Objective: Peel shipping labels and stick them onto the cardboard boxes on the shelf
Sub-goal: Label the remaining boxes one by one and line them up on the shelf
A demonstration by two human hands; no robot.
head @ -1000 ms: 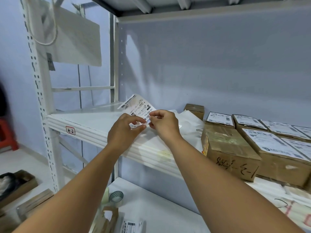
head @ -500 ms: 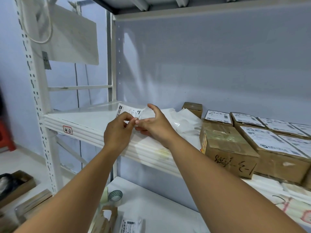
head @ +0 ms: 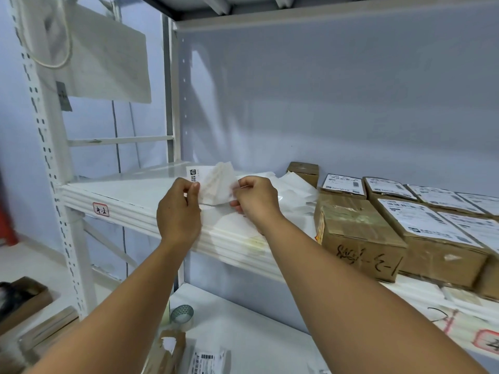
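Head view: both hands are raised in front of the white metal shelf [head: 121,194], close together but not touching. The left hand [head: 179,211] pinches, between thumb and curled fingers, the near edge of a white printed shipping label [head: 193,174], whose barcode strip shows just above the thumb. The right hand [head: 256,201] pinches the right edge of a pale, translucent backing sheet [head: 219,184], which stands between the two grips and overlaps the label. How far the two sheets are parted I cannot tell.

Just behind and to the right of the right hand's grip lies a loose pile of white paper sheets [head: 294,195]. Further right of it stands a brown cardboard box with black handwriting on its side [head: 359,233] and a bare top. Beyond that are brown cardboard boxes with white labels on top [head: 432,238]. Well below the left hand's grip, on the lower shelf board, stands a roll of clear tape [head: 182,314]
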